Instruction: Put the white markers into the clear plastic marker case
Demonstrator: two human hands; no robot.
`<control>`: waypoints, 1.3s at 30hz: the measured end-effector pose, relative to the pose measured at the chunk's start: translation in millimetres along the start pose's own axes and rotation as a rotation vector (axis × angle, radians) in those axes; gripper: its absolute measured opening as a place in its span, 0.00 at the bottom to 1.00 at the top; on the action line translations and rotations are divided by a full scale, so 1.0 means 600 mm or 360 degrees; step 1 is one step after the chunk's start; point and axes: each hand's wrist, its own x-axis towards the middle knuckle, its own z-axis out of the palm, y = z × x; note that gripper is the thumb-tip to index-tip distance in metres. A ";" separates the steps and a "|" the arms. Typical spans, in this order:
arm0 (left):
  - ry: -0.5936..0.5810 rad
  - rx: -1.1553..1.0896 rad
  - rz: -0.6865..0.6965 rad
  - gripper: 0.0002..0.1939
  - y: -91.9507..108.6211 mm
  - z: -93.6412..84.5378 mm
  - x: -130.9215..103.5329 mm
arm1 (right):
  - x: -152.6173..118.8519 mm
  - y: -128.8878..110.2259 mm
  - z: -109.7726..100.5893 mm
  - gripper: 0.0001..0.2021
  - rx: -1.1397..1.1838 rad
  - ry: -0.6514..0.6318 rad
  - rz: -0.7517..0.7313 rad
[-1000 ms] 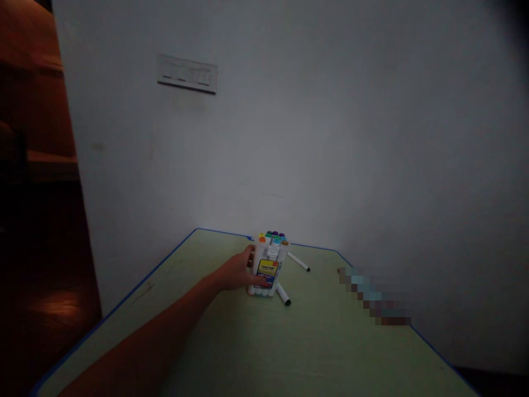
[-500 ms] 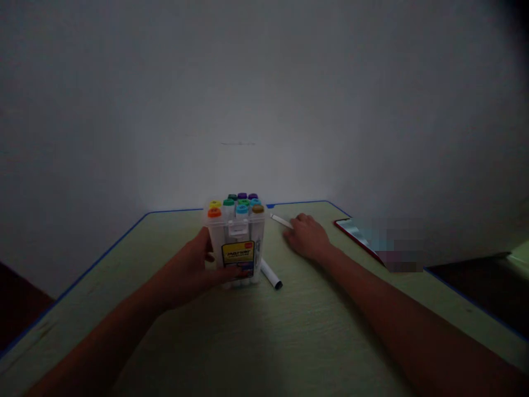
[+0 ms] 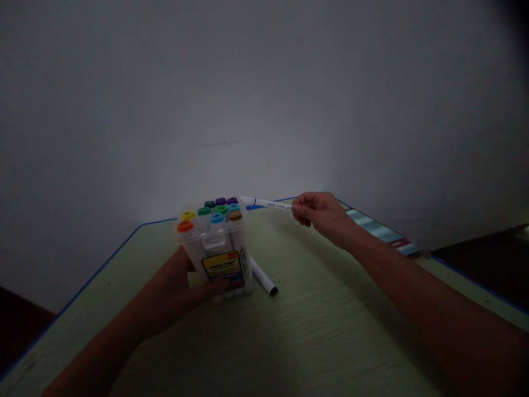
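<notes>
My left hand [image 3: 177, 292] gripped the clear marker case [image 3: 221, 259], thumb across its label, while my right hand [image 3: 320, 215], well to the case's right, pinched a white marker [image 3: 268, 204] by its right end. That marker's long axis ran crosswise, its free end pointing left at the case's far right rim, nothing visible between them, though I couldn't tell whether they touched. Just right of the case, a loose marker [image 3: 263, 277] lay on the table [image 3: 297, 331], dark end toward me; farther right sat a flat, partly blurred object [image 3: 376, 227].
</notes>
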 end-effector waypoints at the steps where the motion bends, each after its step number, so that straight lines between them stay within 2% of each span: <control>1: -0.0004 -0.0003 -0.0004 0.23 0.001 0.000 0.000 | -0.004 -0.010 0.002 0.07 0.0132 0.0010 -0.0029; 5: -0.0033 -0.0047 -0.0064 0.25 0.002 0.000 -0.001 | -0.014 -0.034 0.009 0.07 0.0420 0.0088 -0.0104; 10: -0.0026 0.0004 -0.0146 0.26 0.004 -0.001 -0.003 | -0.016 -0.046 0.007 0.08 0.0596 0.0180 -0.0178; 18: -0.0008 -0.0027 -0.0152 0.26 0.007 -0.001 -0.005 | -0.025 -0.075 0.004 0.05 0.0651 0.0329 -0.0359; 28: 0.0005 0.0022 -0.0228 0.28 0.012 -0.001 -0.007 | -0.028 -0.082 0.006 0.05 0.0643 0.0352 -0.0355; 39: -0.0006 -0.0003 -0.0180 0.27 0.020 -0.002 -0.012 | -0.029 -0.082 0.006 0.06 0.0592 0.0350 -0.0333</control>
